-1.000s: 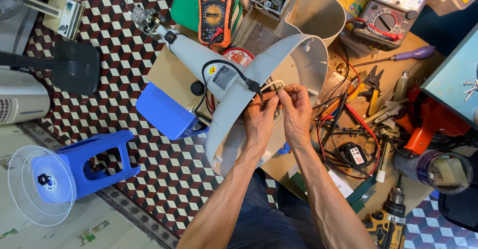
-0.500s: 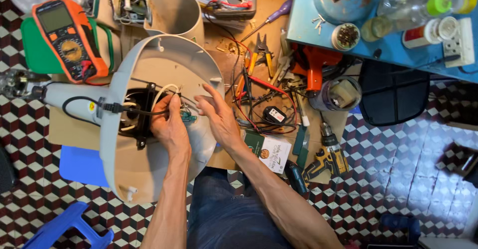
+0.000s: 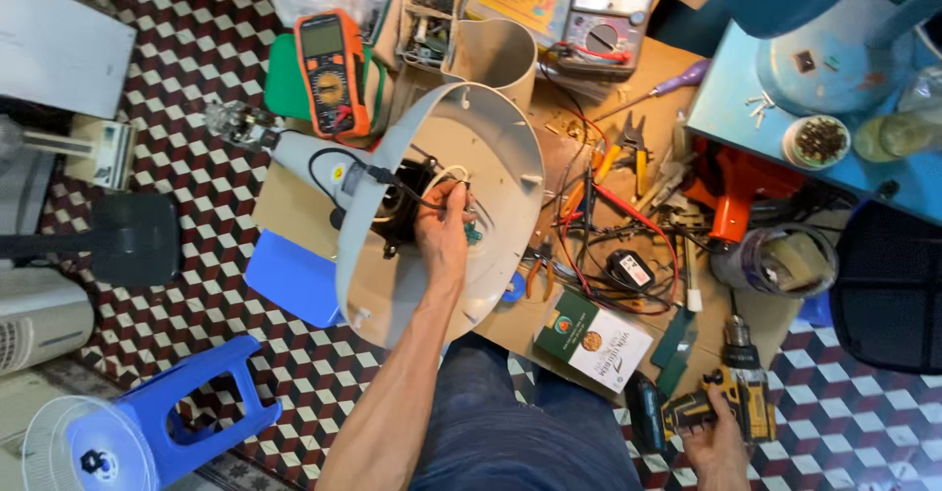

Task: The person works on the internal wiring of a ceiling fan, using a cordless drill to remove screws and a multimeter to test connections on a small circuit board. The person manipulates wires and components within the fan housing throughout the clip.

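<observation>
The left hand (image 3: 442, 228) reaches down inside the round grey plastic fan housing (image 3: 491, 148), which stands tilted on the brown cardboard sheet (image 3: 285, 218) in front of the person's knees. Its fingers are curled tight around the white wires (image 3: 449, 174) beside the black motor block (image 3: 404, 214) at the housing's middle. The right hand (image 3: 714, 444) is low at the right, fingers wrapped around the grip of a yellow and black cordless drill (image 3: 731, 393) lying on the checkered floor. 1 orange multimeter (image 3: 330, 71) rests beyond the housing, and a tangle of red and black leads (image 3: 608, 218) with pliers lies just to its right.
</observation>
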